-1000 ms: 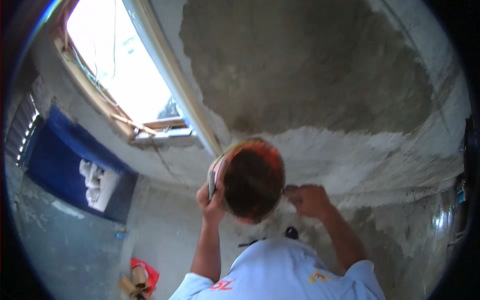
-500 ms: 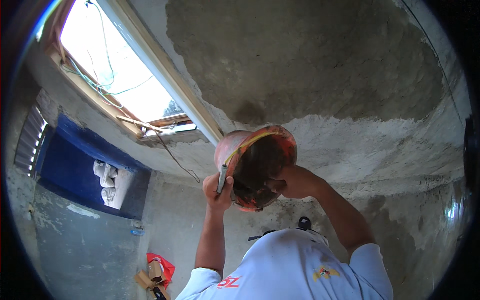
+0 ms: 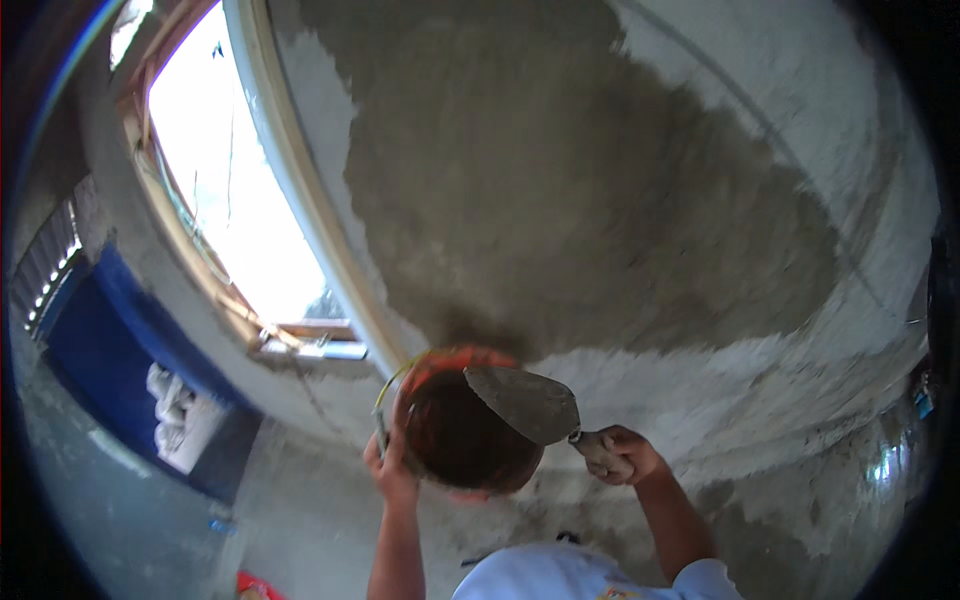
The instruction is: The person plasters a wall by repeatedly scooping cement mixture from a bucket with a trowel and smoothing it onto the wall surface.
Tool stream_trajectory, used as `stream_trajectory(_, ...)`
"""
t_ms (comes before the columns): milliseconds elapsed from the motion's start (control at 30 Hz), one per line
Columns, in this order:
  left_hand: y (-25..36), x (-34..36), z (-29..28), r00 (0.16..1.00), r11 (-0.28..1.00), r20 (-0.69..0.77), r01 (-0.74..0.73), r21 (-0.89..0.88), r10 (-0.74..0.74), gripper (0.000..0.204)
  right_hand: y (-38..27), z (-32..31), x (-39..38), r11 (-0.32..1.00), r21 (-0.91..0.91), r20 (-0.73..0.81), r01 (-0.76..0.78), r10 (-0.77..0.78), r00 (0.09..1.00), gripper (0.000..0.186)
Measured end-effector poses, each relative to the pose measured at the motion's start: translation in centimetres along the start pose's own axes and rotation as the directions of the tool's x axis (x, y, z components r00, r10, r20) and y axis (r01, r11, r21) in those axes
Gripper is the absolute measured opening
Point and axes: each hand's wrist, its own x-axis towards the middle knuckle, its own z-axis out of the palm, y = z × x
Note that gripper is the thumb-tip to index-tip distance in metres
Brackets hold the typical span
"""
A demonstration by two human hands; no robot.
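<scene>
An orange bucket is tilted with its mouth toward me, its inside dark and caked, the contents hard to make out. My left hand is closed on the bucket's left side, by the yellow wire handle and its grey grip. In my right hand, closed around the handle, is a pointing trowel. Its grey, mortar-smeared blade points left and overlaps the bucket's right rim. Beyond the bucket, wet grey mortar covers a large patch of the wall.
At the left is a bright window with a wooden frame and loose wires. A blue recess farther left holds white sacks. Rough pale wall borders the wet patch below. Something red lies on the floor at the lower left.
My right hand has come out of the bucket's mouth and moved right, bringing the trowel into sight. The bucket sits lower in view, and more of the wall shows after the view shifted.
</scene>
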Motion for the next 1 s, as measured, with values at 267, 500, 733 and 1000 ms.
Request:
stream_trajectory(267, -1.7, -0.8, 1.8, 0.983, 0.999, 0.183, -0.010, -0.053, 0.019, 0.028, -19.6, 10.3, -1.3, 0.481, -0.600, 0.108, 0.639, -0.743, 0.661, 0.051)
stream_trajectory(500, -3.5, -0.2, 1.6, 0.971, 1.000, 0.240, -0.002, 0.015, -0.002, 0.019, -30.7, 12.4, 2.0, -0.711, -0.696, 0.702, -0.105, -0.704, 0.107, 0.055)
stream_trajectory(733, -3.6, -0.1, 2.7, 0.981, 0.999, 0.196, -0.015, 0.029, 0.009, 0.027, -32.3, 13.6, 4.7, -0.629, -0.626, 0.674, -0.461, -0.734, 0.086, 0.060)
stream_trajectory(1000, -3.8, 0.2, 1.5, 0.972, 0.997, 0.234, 0.024, 0.067, -0.039, 0.026, -31.2, 13.5, 6.7, -0.647, -0.429, 0.760, -0.630, -0.636, 0.135, 0.055)
